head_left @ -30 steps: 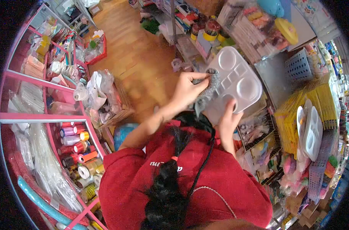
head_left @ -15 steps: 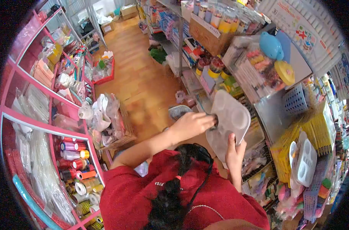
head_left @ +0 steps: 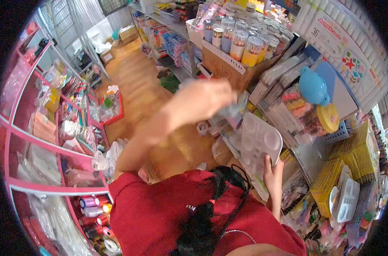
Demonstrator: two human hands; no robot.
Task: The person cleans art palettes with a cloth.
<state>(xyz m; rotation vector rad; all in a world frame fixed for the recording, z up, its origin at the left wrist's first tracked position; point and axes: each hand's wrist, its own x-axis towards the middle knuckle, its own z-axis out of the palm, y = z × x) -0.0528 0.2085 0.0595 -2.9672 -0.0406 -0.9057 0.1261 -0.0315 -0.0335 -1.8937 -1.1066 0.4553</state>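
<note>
My right hand [head_left: 275, 173] grips the lower right edge of a translucent plastic palette [head_left: 262, 138] with round wells, its thumb on the upper face. My left hand [head_left: 209, 100], blurred by motion, is raised left of the palette with its fingers closed. A blurred, greyish, see-through thing [head_left: 234, 106] shows at its fingertips; what it is cannot be made out. Behind the palette, clear packs and a cardboard box [head_left: 228, 68] of capped cylinders stand on the right-hand shelving.
Pink shelving [head_left: 40, 141] with ribbon spools and plastic bags runs along the left. A red basket [head_left: 115, 115] sits on the wooden floor [head_left: 134, 81]. At the right are a blue container [head_left: 312, 86], a yellow-lidded jar [head_left: 328, 119] and yellow packs [head_left: 328, 181].
The hand at the left has moved up and away from the palette, and the arm is raised. The palette has shifted slightly right and down with the other hand. The camera view has shifted.
</note>
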